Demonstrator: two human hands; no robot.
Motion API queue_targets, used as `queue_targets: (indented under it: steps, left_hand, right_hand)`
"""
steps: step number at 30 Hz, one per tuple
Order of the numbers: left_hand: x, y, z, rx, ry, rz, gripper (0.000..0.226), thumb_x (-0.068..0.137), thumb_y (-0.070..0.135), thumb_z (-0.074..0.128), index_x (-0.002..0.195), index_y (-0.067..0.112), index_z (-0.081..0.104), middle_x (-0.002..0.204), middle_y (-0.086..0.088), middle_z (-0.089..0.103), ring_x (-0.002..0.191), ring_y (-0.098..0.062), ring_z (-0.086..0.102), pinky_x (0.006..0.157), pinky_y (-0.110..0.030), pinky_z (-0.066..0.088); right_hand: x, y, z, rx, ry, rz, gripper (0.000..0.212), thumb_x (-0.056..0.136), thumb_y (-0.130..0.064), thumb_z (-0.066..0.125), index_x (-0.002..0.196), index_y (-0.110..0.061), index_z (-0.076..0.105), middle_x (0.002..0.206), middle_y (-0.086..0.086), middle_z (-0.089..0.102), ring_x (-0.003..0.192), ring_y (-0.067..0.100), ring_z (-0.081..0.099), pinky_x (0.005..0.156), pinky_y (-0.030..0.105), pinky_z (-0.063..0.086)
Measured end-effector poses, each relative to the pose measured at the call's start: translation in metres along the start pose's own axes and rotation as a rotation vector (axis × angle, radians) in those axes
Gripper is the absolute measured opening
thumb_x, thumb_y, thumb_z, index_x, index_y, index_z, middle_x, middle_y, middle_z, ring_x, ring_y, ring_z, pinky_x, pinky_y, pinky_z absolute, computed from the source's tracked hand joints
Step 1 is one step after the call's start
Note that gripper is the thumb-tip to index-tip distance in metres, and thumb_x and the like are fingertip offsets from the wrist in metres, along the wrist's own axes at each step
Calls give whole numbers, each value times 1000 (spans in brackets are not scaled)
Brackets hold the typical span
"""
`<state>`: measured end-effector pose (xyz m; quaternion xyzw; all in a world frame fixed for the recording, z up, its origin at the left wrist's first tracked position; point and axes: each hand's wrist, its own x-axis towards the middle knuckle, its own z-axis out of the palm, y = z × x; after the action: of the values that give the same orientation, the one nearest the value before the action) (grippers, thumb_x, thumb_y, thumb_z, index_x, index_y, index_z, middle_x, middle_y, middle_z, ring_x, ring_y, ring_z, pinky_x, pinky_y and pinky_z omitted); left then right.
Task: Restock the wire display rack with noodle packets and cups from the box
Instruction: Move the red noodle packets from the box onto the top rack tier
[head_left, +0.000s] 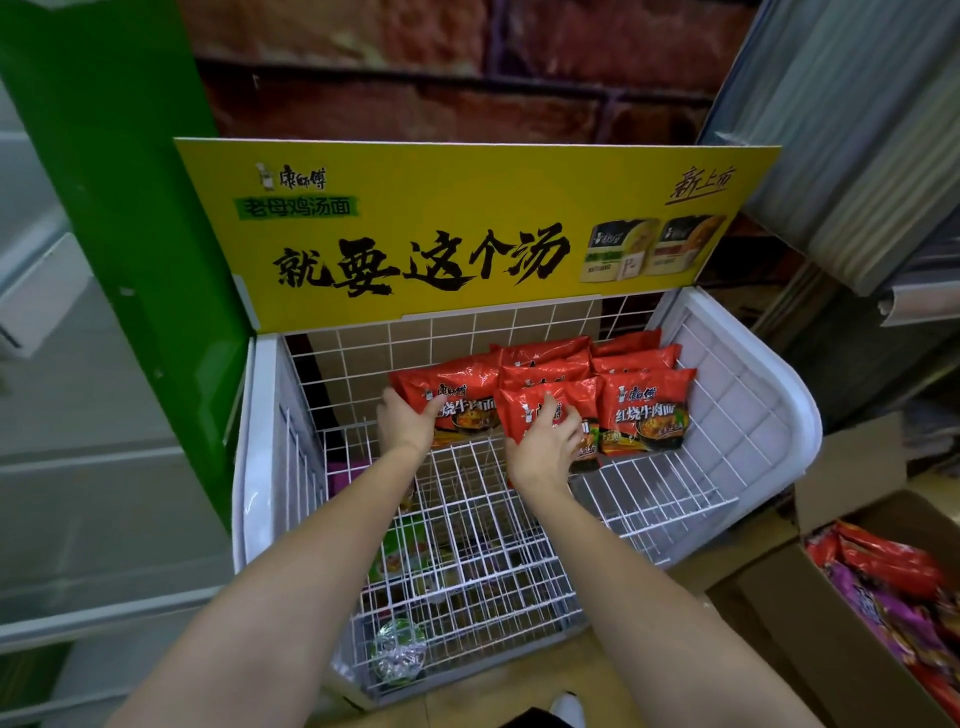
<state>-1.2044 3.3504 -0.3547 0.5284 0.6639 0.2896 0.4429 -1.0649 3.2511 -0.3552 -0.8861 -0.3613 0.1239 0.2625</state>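
Head view: both hands (408, 421) (545, 441) grip red packets (457, 389), fingertips seemingly hidden behind.

White wire rack (717, 415) with upright red noodle packets (644, 410) at the back.

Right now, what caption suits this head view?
Both hands, left and right, set red noodle packets into the white wire rack.
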Motion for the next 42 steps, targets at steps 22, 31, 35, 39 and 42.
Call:
queue_targets:
  steps: [22,31,35,39,42]
  left_hand:
    - [-60,9,42,114,-531,156,22,100,28,61,115,12,59,94,-6,71,75,-26,75,70,-39,63]
    - [-68,26,90,38,-473,134,28,97,13,65,122,14,54,120,-9,64,93,-25,72,57,-22,56]
    - [-64,30,95,28,-443,136,22,98,14,63,117,14,54,120,-10,64,98,-26,70,62,-23,59]
    - [-60,29,90,74,-458,137,17,99,16,62,113,14,53,108,-10,68,82,-22,73,70,-33,63]
    - [-60,30,82,191,-491,132,5,100,16,60,98,12,58,92,-13,73,74,-26,75,68,-39,64]
  right_hand:
    - [-8,39,-30,38,43,7,73,89,-25,73,145,-8,30,149,21,25,137,39,29,108,50,40]
    - [9,63,-38,108,-126,100,81,92,-25,71,155,-23,21,152,17,18,137,42,34,113,55,38]
    - [18,64,-43,148,-150,99,80,91,-23,71,154,-24,21,149,16,20,131,41,43,111,54,42]
    - [20,66,-49,134,-155,95,76,91,-29,72,152,-23,27,146,16,26,134,39,37,111,53,41]
    - [18,68,-52,138,-131,79,63,91,-30,71,143,-19,37,144,16,31,134,38,34,109,50,39]
